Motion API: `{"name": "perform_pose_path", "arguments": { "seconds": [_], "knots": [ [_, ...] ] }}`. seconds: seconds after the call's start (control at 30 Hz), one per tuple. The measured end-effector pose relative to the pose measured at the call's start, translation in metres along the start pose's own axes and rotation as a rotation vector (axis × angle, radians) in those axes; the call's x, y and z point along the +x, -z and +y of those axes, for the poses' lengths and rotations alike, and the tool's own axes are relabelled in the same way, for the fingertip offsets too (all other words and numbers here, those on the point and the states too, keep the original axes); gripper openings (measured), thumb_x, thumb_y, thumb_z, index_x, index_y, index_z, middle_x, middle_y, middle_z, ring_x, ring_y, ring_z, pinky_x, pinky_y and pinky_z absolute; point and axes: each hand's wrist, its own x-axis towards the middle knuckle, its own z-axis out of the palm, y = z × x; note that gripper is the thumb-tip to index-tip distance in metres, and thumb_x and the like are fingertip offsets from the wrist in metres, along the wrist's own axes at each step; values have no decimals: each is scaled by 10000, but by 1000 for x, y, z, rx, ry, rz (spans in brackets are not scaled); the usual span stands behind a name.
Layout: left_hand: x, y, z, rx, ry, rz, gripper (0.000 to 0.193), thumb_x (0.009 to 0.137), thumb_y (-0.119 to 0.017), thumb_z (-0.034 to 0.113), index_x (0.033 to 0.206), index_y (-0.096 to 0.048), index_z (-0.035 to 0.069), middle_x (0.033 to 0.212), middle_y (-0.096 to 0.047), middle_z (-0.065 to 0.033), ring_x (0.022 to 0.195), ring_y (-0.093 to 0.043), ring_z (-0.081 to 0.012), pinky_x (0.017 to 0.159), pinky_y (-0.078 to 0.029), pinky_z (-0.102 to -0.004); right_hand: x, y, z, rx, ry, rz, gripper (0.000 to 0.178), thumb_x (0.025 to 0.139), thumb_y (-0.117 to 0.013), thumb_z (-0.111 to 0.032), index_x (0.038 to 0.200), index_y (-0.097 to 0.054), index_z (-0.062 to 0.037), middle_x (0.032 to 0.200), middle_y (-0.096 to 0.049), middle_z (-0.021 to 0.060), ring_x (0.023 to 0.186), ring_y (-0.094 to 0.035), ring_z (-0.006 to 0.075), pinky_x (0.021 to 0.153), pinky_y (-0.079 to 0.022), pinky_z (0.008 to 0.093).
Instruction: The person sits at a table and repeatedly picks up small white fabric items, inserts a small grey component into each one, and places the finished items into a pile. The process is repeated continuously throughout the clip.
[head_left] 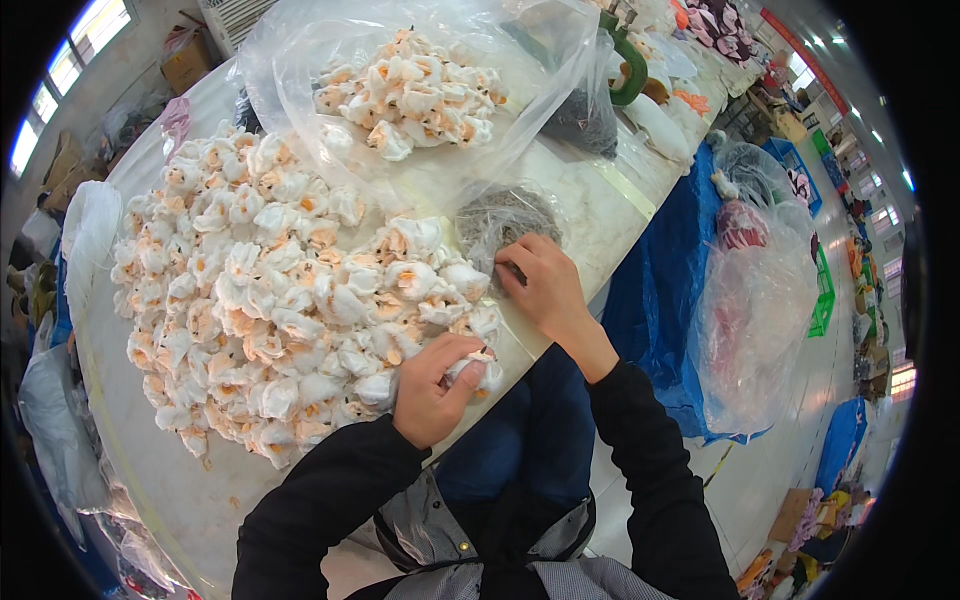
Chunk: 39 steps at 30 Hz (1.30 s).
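Note:
My left hand (437,388) is closed round a small white, puffy fabric piece (490,371) near the table's front edge. Just right of it, my right hand (545,285) has its fingers curled together at the near rim of a clear plastic bag (508,217) full of small grey-brown bits. Whatever those fingertips pinch, if anything, is too small to make out. A wide heap of similar white, peach-tinted soft pieces (260,290), some with dark specks, covers the table left of both hands. The left hand rests against its near right edge.
A large clear bag (290,90) with more white pieces (420,100) lies open at the back of the pale table (600,205). A green clamp (632,70) and a bag of dark material (585,122) stand at the back right. Beyond the right edge are a blue tarp (655,300) and stuffed plastic bags (755,320).

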Motion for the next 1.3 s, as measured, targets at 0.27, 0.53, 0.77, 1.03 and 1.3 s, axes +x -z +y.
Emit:
{"name": "perform_pose_path", "arguments": {
  "seconds": [0.27, 0.53, 0.77, 1.03, 1.3],
  "knots": [
    [0, -1, -6, -11, -32, 7, 167, 987, -676, 65, 1111, -738, -27, 1088, -734, -142, 963, -725, -233, 798, -562, -309, 1, -2, -2, 68, -23, 34, 88, 915, -735, -97, 1002, -727, -87, 979, -679, 89, 976, -655, 331, 807, -554, 445],
    [-1, 0, -4, -19, -11, 10, 166, 982, -676, 64, 1107, -738, -26, 1081, -737, -146, 967, -725, -256, 830, -558, -322, 33, 12, 33, -129, -24, 369, 208, 959, -732, -241, 1037, -739, -49, 1073, -715, 139, 999, -661, 382, 848, -550, 466],
    [1, 1, -8, -29, -29, 0, 172, 978, -675, 68, 1110, -739, -21, 1080, -734, -149, 972, -723, -261, 840, -554, -325, 78, 25, 74, -76, -296, -116, 204, 949, -718, -252, 1029, -758, -68, 1010, -730, 131, 935, -690, 384, 803, -549, 465],
    [1, 0, -7, -32, -33, -11, 167, 982, -672, 63, 1111, -739, -18, 1086, -728, -149, 964, -723, -254, 823, -554, -321, 54, 52, 19, 23, -85, 91, 122, 955, -718, -120, 1028, -734, -23, 925, -723, 141, 834, -701, 290, 777, -538, 369],
    [3, 1, -6, -39, -33, -8, 174, 991, -668, 67, 1121, -741, -21, 1073, -731, -139, 951, -720, -222, 803, -551, -310, 26, 61, 19, -35, -217, 165, 114, 942, -731, -134, 1005, -714, -40, 997, -714, 108, 932, -691, 348, 805, -541, 431]
  ]
}}
